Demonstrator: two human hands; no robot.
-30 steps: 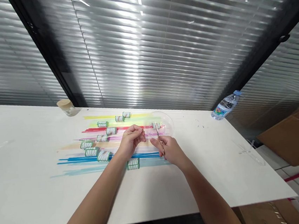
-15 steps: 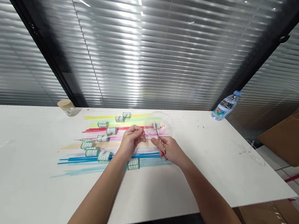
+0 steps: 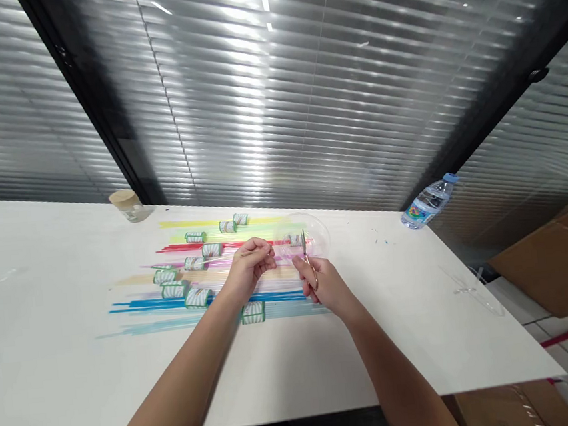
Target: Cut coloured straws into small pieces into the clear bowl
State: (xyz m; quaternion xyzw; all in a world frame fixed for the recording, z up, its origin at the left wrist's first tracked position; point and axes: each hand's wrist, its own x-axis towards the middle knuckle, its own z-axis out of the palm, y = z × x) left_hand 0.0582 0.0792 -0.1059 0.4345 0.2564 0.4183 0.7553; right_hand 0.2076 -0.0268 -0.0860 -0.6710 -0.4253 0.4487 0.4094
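Scissors (image 3: 304, 244) sit in the curled right hand (image 3: 327, 289), blades pointing away. The left hand (image 3: 253, 266) is pinched closed; whatever it grips is too fine to identify. Coloured strips (image 3: 147, 304) in paper bands (image 3: 198, 297) lie beneath on the worktop (image 3: 279, 374); beyond, a bottle (image 3: 425, 206) stands before blinds (image 3: 254, 109).

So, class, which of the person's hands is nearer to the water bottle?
Right. The right hand, holding scissors, is left of the water bottle and nearer the person; the left hand is farther left again.
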